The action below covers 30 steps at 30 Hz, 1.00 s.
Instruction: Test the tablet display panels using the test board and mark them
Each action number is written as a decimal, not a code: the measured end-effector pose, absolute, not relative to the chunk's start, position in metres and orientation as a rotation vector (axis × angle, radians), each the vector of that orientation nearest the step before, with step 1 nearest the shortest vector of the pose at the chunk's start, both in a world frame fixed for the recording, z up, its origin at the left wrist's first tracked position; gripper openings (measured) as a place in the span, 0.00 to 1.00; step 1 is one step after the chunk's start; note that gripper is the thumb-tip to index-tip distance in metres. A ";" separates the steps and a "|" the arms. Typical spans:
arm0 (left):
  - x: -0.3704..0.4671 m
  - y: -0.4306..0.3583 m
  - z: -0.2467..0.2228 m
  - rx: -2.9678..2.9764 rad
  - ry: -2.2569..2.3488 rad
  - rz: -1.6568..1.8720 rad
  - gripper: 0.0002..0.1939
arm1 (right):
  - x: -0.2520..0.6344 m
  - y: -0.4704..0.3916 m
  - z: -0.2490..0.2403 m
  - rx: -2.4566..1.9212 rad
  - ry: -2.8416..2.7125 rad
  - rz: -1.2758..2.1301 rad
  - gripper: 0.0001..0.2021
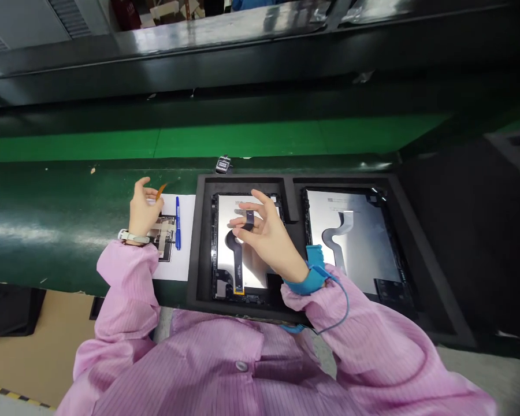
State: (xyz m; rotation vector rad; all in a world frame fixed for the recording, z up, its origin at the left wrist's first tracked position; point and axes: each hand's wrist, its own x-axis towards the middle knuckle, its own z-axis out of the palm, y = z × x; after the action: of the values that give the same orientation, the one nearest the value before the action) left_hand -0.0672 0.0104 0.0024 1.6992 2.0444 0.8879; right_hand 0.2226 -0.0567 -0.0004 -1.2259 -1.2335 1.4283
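My left hand is closed on a small orange strip, above a white sheet with a dark printed part on it. Over the left display panel, my right hand pinches the upper part of a black flex cable between thumb and fingers. The cable's lower end, with a yellow edge, lies at the panel's bottom. This panel sits in the left compartment of a black foam tray. A second panel with a curved grey cable lies in the right compartment.
A blue pen lies on the white paper, left of the tray. Behind the tray is a small black-and-silver object. A blue wrist strap with a coiled cord is on my right wrist. A green belt runs behind.
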 end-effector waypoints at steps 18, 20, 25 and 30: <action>-0.059 -0.136 -0.033 1.828 2.301 0.502 0.66 | 0.145 -0.068 0.052 -1.262 -2.631 0.500 0.12; -0.056 -0.136 -0.036 1.817 2.328 0.510 0.67 | 0.118 -0.053 0.052 -1.321 -2.684 0.513 0.16; -0.058 -0.137 -0.041 1.810 2.331 0.597 0.64 | 0.075 -0.019 0.029 -1.621 -2.614 0.530 0.16; -0.062 -0.138 -0.042 1.799 2.287 0.634 0.61 | 0.063 -0.010 0.039 -1.741 -2.496 0.651 0.19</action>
State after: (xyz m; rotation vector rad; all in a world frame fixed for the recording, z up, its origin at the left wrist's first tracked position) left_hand -0.0624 -0.1376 -0.0419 1.7992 2.2874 0.6336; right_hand 0.0630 -0.0105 0.0391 -1.7409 -2.4955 0.6514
